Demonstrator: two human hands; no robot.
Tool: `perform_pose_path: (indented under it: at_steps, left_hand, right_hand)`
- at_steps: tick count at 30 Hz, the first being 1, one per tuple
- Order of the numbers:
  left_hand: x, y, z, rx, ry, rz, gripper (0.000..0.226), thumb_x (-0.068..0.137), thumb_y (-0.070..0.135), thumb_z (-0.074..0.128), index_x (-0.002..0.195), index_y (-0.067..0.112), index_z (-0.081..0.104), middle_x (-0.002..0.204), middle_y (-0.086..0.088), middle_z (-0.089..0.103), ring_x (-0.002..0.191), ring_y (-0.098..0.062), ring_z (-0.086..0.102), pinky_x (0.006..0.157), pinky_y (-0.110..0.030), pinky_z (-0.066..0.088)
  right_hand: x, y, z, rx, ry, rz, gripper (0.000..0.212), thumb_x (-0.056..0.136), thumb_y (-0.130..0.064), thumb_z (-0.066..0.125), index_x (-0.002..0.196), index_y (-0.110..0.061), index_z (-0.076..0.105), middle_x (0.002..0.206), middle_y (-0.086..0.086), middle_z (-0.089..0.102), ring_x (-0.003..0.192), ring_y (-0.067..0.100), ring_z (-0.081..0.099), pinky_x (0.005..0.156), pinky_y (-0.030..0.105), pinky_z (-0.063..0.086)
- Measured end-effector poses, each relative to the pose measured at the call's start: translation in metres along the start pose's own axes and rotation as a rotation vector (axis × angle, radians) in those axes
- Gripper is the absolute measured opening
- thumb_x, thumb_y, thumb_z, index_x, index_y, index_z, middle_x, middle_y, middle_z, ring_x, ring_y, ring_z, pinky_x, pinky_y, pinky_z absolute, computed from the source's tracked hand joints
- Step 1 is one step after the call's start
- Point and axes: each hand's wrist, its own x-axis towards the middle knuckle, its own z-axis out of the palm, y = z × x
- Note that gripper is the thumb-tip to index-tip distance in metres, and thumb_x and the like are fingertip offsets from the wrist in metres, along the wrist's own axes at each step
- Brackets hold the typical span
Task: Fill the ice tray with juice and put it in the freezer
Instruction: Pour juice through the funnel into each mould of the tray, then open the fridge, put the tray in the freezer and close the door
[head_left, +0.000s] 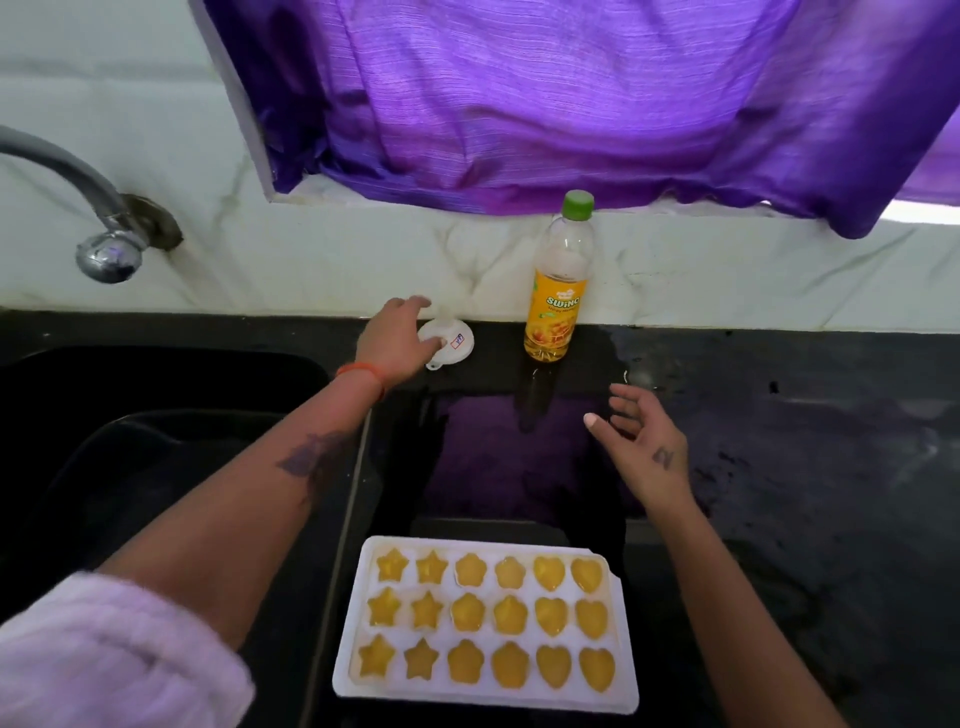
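Observation:
A white ice tray lies on the black counter near me, its star, flower and heart moulds filled with yellow juice. A juice bottle with a green cap stands upright at the back wall, only its lower part holding juice. A white funnel lies upside down on the counter left of the bottle. My left hand rests on the funnel, thumb on its rim and fingers over its top. My right hand hovers above the counter between bottle and tray, fingers spread, holding nothing.
A dark sink fills the left side, with a metal tap above it on the wall. A purple curtain hangs over the window ledge behind the bottle. The black counter stretches to the right, with wet patches.

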Motion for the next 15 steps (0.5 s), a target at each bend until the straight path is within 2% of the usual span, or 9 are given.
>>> perform_pose_path:
  at_steps: [4, 7, 9, 15]
  left_hand:
    - [-0.11, -0.024, -0.001, -0.017, 0.078, 0.022, 0.044, 0.084, 0.03, 0.067, 0.124, 0.011, 0.058, 0.125, -0.013, 0.056, 0.114, -0.03, 0.054, 0.096, -0.036, 0.042]
    - [-0.199, -0.039, 0.006, -0.048, 0.15, -0.109, 0.037, 0.087, 0.03, 0.064, 0.12, 0.012, 0.061, 0.122, -0.008, 0.059, 0.11, -0.027, 0.057, 0.092, -0.033, 0.043]
    - [-0.246, -0.043, 0.014, -0.055, 0.185, -0.199, 0.035, 0.089, 0.03, 0.062, 0.119, 0.012, 0.062, 0.122, -0.006, 0.06, 0.11, -0.026, 0.057, 0.091, -0.031, 0.043]
    - [-0.322, -0.038, 0.04, -0.067, 0.099, -0.323, 0.045, 0.096, 0.038, 0.046, 0.132, 0.013, 0.053, 0.135, -0.008, 0.056, 0.129, -0.024, 0.047, 0.107, -0.033, 0.035]
  right_hand:
    - [-0.046, -0.006, -0.005, -0.347, -0.175, -0.282, 0.049, 0.09, -0.043, 0.054, 0.133, -0.022, 0.047, 0.133, -0.001, 0.053, 0.123, 0.014, 0.046, 0.097, 0.021, 0.033]
    - [-0.082, 0.002, -0.003, -0.529, -0.467, -0.359, 0.055, 0.094, -0.048, 0.038, 0.143, -0.025, 0.033, 0.15, -0.003, 0.034, 0.142, 0.014, 0.021, 0.114, 0.026, 0.014]
    - [-0.099, 0.01, -0.003, -0.648, -0.613, -0.399, 0.057, 0.096, -0.051, 0.028, 0.146, -0.026, 0.025, 0.155, -0.007, 0.024, 0.145, 0.012, 0.01, 0.118, 0.031, 0.004]
    - [-0.117, 0.017, -0.004, -0.795, -0.759, -0.492, 0.06, 0.097, -0.05, 0.024, 0.148, -0.02, 0.018, 0.157, -0.004, 0.019, 0.145, 0.015, 0.013, 0.118, 0.038, 0.004]
